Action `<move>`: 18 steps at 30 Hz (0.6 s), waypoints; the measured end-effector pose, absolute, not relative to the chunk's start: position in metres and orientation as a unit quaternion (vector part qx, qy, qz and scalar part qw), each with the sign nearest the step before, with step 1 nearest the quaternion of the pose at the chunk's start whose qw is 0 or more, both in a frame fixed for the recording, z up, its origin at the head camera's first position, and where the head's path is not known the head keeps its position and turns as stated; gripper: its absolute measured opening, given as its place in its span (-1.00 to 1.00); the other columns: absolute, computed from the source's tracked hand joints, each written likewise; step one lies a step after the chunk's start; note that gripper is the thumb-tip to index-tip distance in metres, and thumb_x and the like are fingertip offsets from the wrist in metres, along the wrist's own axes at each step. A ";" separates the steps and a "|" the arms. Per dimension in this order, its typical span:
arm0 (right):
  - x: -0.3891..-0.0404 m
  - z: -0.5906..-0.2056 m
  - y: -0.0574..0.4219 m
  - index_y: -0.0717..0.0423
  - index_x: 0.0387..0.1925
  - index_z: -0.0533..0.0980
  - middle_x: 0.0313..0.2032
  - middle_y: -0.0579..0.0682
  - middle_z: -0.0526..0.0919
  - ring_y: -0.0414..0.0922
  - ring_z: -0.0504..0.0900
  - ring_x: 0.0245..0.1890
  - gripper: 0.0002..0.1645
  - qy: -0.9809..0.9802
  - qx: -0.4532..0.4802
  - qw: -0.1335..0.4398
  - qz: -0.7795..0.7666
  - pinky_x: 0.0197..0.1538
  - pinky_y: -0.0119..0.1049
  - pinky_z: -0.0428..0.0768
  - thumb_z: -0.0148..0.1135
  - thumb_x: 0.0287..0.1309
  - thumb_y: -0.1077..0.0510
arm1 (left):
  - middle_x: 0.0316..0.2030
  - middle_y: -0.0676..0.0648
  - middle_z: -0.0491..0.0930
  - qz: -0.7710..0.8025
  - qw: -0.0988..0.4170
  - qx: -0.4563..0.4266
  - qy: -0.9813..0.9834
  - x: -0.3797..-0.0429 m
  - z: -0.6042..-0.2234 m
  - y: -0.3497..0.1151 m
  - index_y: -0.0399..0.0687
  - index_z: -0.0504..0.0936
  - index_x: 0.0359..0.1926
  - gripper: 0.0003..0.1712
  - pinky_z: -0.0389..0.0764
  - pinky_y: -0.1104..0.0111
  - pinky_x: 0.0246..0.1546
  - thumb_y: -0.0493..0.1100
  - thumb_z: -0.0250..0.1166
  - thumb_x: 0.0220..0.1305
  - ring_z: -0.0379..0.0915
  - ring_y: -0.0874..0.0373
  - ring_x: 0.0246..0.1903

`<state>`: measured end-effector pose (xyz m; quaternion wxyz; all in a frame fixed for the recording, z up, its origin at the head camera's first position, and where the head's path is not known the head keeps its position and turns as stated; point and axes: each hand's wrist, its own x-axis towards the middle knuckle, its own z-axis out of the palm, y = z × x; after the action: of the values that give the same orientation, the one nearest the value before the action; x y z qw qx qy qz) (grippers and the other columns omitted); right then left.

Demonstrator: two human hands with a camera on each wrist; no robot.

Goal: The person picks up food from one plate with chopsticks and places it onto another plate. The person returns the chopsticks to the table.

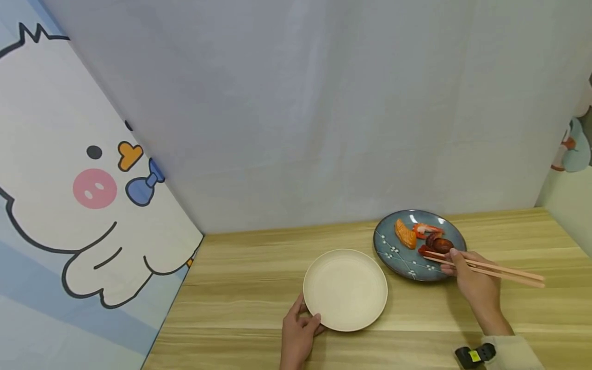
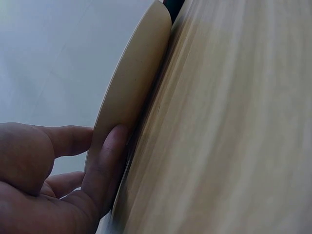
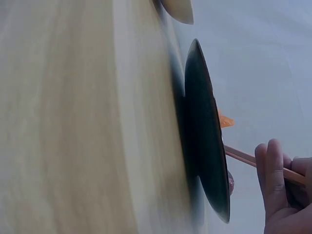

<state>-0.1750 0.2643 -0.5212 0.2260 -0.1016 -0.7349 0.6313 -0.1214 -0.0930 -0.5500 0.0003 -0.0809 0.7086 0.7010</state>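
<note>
My left hand [image 1: 298, 331] grips the near-left rim of a round cream plate [image 1: 345, 290] on the table. In the left wrist view its fingers [image 2: 105, 165] lie along the outer wall of the cream plate [image 2: 129, 73]. A pair of wooden chopsticks [image 1: 509, 274] is held in my right hand [image 1: 478, 285] over a blue plate [image 1: 393, 264] with a white blossom pattern. Their tips are at a dark red food piece [image 1: 423, 250]. Beside it lie a glossy brown piece [image 1: 443, 245], an orange wedge [image 1: 405, 234] and a shrimp [image 1: 427, 229].
The wood-grain table [image 1: 231, 288] runs back to a grey curtain [image 1: 300, 128]. A cartoon-printed panel [image 1: 51, 128] stands along the left side. On the right wrist sits a black band [image 1: 476, 355] with a yellow-green patch.
</note>
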 end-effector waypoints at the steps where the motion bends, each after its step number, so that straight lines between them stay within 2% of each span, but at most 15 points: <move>1: -0.175 -0.521 0.265 0.34 -0.11 0.66 -0.44 -0.43 0.72 -0.45 0.73 -0.51 -0.81 -0.732 -0.100 0.227 0.634 -0.36 -0.55 0.75 0.17 0.53 0.28 | 0.09 -0.40 0.49 0.701 0.001 -0.081 0.708 -0.121 -0.550 -0.093 -0.57 0.12 0.55 -0.15 0.86 0.28 -0.19 -0.60 0.26 0.31 0.65 0.09 -0.26; 4: -0.173 -0.519 0.265 0.13 -0.19 0.69 -0.44 -0.39 0.74 -0.43 0.74 -0.51 -0.82 -0.723 -0.097 0.230 0.644 -0.35 -0.54 0.75 0.18 0.53 0.28 | 0.10 -0.40 0.49 0.703 0.001 -0.081 0.707 -0.121 -0.550 -0.093 -0.56 0.12 0.55 -0.15 0.86 0.28 -0.19 -0.60 0.26 0.31 0.65 0.09 -0.26; 7: -0.171 -0.517 0.265 -0.13 -0.29 0.70 -0.43 -0.33 0.75 -0.41 0.75 -0.50 -0.70 -0.709 -0.086 0.229 0.662 -0.34 -0.54 0.75 0.19 0.52 0.29 | 0.09 -0.40 0.50 0.703 0.001 -0.081 0.707 -0.121 -0.550 -0.093 -0.56 0.13 0.55 -0.15 0.86 0.28 -0.20 -0.60 0.26 0.31 0.65 0.09 -0.26; 11: -0.166 -0.513 0.264 -0.24 -0.33 0.71 -0.40 -0.27 0.76 -0.38 0.77 -0.47 -0.61 -0.691 -0.066 0.232 0.681 -0.33 -0.52 0.76 0.20 0.50 0.31 | 0.09 -0.40 0.50 0.702 0.002 -0.081 0.707 -0.121 -0.548 -0.093 -0.55 0.13 0.55 -0.16 0.86 0.29 -0.20 -0.60 0.26 0.31 0.66 0.08 -0.25; 14: -0.161 -0.508 0.261 -0.10 -0.28 0.73 -0.38 -0.26 0.75 -0.39 0.76 -0.46 -0.69 -0.705 -0.055 0.241 0.665 -0.34 -0.52 0.76 0.20 0.51 0.31 | 0.08 -0.40 0.50 0.700 0.004 -0.083 0.709 -0.121 -0.548 -0.093 -0.56 0.13 0.55 -0.16 0.85 0.29 -0.20 -0.60 0.26 0.32 0.65 0.09 -0.25; 18: -0.156 -0.503 0.256 0.31 -0.18 0.71 -0.38 -0.27 0.73 -0.39 0.75 -0.47 -0.79 -0.741 -0.032 0.256 0.620 -0.34 -0.50 0.77 0.17 0.52 0.32 | 0.09 -0.40 0.49 0.700 0.005 -0.085 0.709 -0.121 -0.548 -0.093 -0.56 0.12 0.55 -0.16 0.85 0.29 -0.19 -0.60 0.26 0.32 0.64 0.10 -0.26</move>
<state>-0.1557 0.2555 -0.5028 0.2556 -0.0322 -0.7409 0.6202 -0.1208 -0.0926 -0.5479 0.0050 -0.0855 0.7090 0.7000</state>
